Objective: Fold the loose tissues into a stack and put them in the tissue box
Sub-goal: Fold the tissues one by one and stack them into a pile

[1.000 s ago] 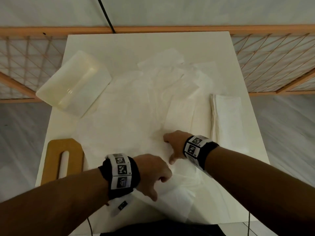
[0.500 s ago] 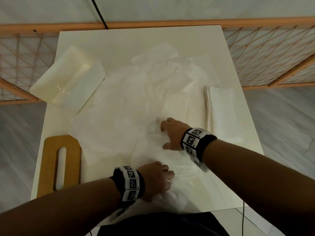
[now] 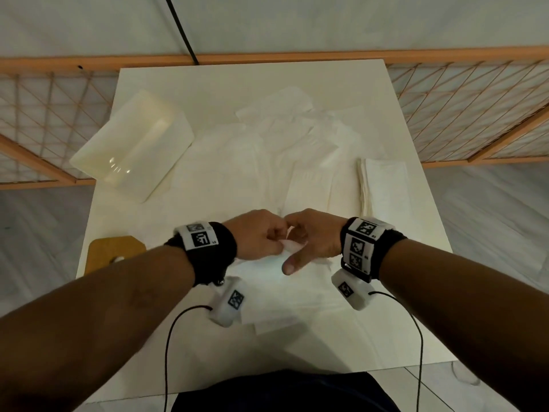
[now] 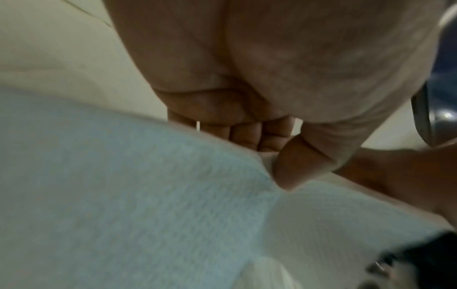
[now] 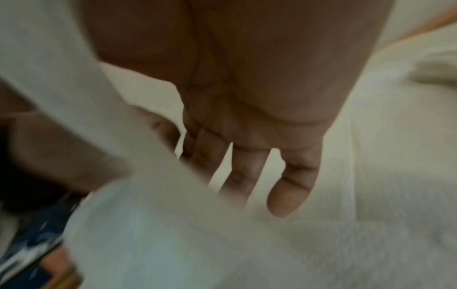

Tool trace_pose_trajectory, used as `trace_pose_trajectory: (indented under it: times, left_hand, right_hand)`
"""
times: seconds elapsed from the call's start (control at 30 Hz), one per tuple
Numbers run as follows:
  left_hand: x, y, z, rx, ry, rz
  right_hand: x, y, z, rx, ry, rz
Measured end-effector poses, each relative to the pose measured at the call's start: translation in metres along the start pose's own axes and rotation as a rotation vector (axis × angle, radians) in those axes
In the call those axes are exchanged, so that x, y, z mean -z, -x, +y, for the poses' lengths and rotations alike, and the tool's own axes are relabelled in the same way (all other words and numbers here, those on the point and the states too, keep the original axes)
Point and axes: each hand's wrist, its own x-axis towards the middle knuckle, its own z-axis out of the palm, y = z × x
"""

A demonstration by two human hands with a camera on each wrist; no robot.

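Note:
My two hands meet above the table's near middle. My left hand (image 3: 274, 237) has its fingers curled and its thumb pinching the edge of a white tissue (image 3: 267, 272), which hangs below both hands. In the left wrist view the left hand (image 4: 277, 156) pinches the tissue (image 4: 148, 195). My right hand (image 3: 298, 248) holds the same tissue between thumb and forefinger. In the right wrist view the right hand (image 5: 222, 166) keeps three fingers straight, and the tissue (image 5: 138, 224) hides its forefinger. Loose tissues (image 3: 267, 162) lie spread across the middle. A folded stack (image 3: 383, 185) lies to the right. The translucent tissue box (image 3: 130, 144) stands at the far left.
A wooden lid (image 3: 113, 251) with a slot lies at the table's (image 3: 237, 81) near left edge. A wooden lattice rail (image 3: 460, 108) runs behind and beside the table. Cables hang from both wrist cameras over the near edge.
My left hand has come up from the near edge with the tissue's edge to meet my right hand. Both hands have lifted off the table.

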Motion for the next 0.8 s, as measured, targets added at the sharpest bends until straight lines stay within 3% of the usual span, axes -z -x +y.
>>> trace_pose_trajectory:
  times: [0.07,0.17,0.23,0.3,0.43,0.5,0.6,0.67,0.73,0.8]
  left_hand:
    - [0.011,-0.005,-0.004,0.026,0.102,0.079]
    - [0.017,-0.007,-0.005,0.061,0.093,0.110]
    - [0.017,-0.006,-0.007,0.099,-0.061,0.067]
    - [0.016,-0.006,-0.013,0.088,-0.273,0.132]
    - [0.005,-0.004,-0.026,-0.222,-0.488,0.500]
    - [-0.009,-0.002,-0.026,-0.377,-0.592,0.513]
    - [-0.033,0.003,-0.027,-0.498,-0.671,0.379]
    - [-0.053,0.006,-0.030,-0.461,-0.727,0.197]
    - [-0.070,0.005,-0.033,-0.362,-0.776,-0.041]
    - [-0.080,0.005,-0.033,-0.271,-0.733,-0.196]
  right_hand:
    - [0.002,-0.001,-0.004,0.001,0.090,0.037]
    - [0.008,-0.004,-0.006,0.027,0.175,0.204]
    - [0.015,-0.002,-0.004,0.016,0.144,0.277]
    - [0.023,-0.001,0.001,0.013,0.131,0.316]
    - [0.027,0.004,0.009,-0.002,0.164,0.280]
    - [0.025,0.005,0.017,-0.039,0.164,0.208]
    - [0.022,0.005,0.024,-0.076,0.037,0.091]
    - [0.023,0.000,0.030,-0.112,-0.021,0.114]
    - [0.022,-0.006,0.031,-0.142,0.180,0.161]
    - [0.014,-0.013,0.032,-0.136,0.458,0.166]
